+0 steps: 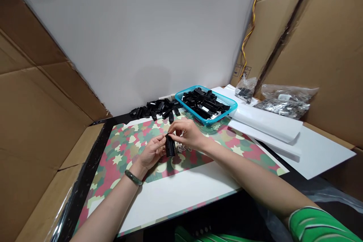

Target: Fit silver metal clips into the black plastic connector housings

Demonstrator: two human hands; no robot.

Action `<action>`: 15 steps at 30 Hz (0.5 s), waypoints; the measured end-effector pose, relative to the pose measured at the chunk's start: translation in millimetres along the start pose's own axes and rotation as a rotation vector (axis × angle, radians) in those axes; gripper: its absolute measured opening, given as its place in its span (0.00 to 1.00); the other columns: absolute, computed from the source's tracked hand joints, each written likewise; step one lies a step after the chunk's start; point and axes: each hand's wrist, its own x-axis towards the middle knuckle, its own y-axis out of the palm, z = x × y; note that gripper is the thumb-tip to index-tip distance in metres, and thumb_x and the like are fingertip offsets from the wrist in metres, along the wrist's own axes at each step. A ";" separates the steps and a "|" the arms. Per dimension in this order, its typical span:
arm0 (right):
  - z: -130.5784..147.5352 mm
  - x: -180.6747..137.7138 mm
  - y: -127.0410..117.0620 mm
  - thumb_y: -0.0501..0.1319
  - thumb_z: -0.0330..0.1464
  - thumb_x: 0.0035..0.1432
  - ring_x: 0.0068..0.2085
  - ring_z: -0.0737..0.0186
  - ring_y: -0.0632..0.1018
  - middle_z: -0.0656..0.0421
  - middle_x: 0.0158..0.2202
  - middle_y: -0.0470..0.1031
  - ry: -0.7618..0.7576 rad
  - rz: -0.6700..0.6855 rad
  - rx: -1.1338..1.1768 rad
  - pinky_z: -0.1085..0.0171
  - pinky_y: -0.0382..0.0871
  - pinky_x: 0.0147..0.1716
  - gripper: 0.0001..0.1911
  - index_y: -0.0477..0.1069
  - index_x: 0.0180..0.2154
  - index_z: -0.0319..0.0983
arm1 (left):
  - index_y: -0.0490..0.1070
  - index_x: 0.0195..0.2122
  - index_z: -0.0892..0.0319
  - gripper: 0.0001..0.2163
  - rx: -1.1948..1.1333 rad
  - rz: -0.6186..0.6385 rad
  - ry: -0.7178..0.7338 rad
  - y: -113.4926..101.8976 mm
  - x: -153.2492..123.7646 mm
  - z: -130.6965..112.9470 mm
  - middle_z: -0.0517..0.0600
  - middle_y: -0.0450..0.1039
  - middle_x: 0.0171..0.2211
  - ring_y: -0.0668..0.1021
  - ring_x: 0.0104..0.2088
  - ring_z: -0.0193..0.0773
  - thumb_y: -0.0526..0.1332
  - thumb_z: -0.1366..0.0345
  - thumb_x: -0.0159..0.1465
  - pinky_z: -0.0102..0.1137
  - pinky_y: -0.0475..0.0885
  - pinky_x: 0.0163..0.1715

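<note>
My left hand point(152, 152), with a green bangle on its wrist, grips a long black plastic part point(170, 146) held upright over the patterned mat point(119, 151). My right hand point(187, 132) pinches at the top end of the same part, fingers closed together. Beneath the hands lies a small heap of tiny metal pieces point(181, 147). Behind them a loose pile of black parts point(157, 108) rests on the mat's far edge. To the right of that pile stands a blue basket point(227, 102) filled with more black parts.
Cardboard walls enclose the table on the left point(36, 121) and right point(326, 45). White sheets point(272, 124) lie at the right, with two clear bags of small parts point(283, 102) on them. A yellow cable point(249, 30) hangs down the back corner.
</note>
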 end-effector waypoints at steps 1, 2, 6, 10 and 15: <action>0.8 0.9 -3.3 0.64 0.24 0.55 0.28 0.67 0.73 0.60 0.28 0.76 0.007 0.053 -0.054 0.68 0.64 0.29 0.06 0.72 0.27 0.37 | 0.77 0.36 0.64 0.17 0.019 -0.001 -0.004 0.7 0.1 0.5 0.48 0.75 0.27 0.75 0.24 0.29 0.74 0.57 0.52 0.24 0.73 0.26; 2.0 1.5 -6.0 0.65 0.23 0.53 0.27 0.68 0.72 0.61 0.27 0.75 0.020 0.096 -0.104 0.68 0.62 0.29 0.07 0.71 0.27 0.37 | 0.77 0.38 0.64 0.18 0.040 -0.005 -0.006 1.3 0.1 1.0 0.49 0.75 0.28 0.76 0.26 0.30 0.74 0.57 0.52 0.24 0.74 0.27; 7.7 0.3 -7.8 0.65 0.22 0.50 0.26 0.68 0.69 0.63 0.24 0.72 0.101 0.127 -0.251 0.69 0.57 0.28 0.06 0.70 0.27 0.37 | 0.78 0.42 0.63 0.20 0.100 -0.027 -0.010 1.7 0.0 2.1 0.51 0.77 0.32 0.77 0.29 0.33 0.74 0.56 0.52 0.26 0.75 0.30; 7.2 -3.7 0.5 0.64 0.24 0.50 0.26 0.67 0.69 0.61 0.25 0.73 0.107 0.095 -0.336 0.68 0.55 0.27 0.05 0.70 0.27 0.37 | 0.79 0.41 0.63 0.19 0.122 -0.044 0.007 1.1 -0.3 1.2 0.51 0.77 0.32 0.77 0.28 0.32 0.74 0.56 0.53 0.25 0.74 0.29; -0.2 -7.1 10.2 0.62 0.24 0.53 0.26 0.66 0.71 0.58 0.28 0.76 0.029 0.052 -0.446 0.67 0.55 0.25 0.05 0.70 0.27 0.37 | 0.79 0.39 0.63 0.17 0.111 -0.049 0.017 2.9 -1.4 0.0 0.52 0.78 0.32 0.78 0.30 0.34 0.74 0.58 0.53 0.25 0.75 0.30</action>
